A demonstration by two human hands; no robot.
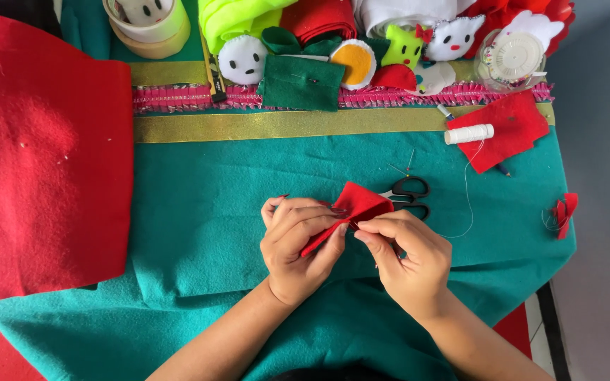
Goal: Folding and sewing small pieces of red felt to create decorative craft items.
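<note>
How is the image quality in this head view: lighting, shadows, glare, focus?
Head view: bright, even daylight with soft shadows under the left hand and right hand; the red felt piece and scissors are sharp; slight sheen on the gold ribbon; the pale floor at right looks washed out; no motion blur.

Colours on the table: red, teal, gold.
Small felt piece (358, 203) red; cloth (199, 212) teal, with gold band (248, 125) and pink trim (178, 97); large felt sheet (37, 155) red; scissors (409, 195) black-handled; thread spool (468, 133) white; felt square (301, 82) dark green.
</note>
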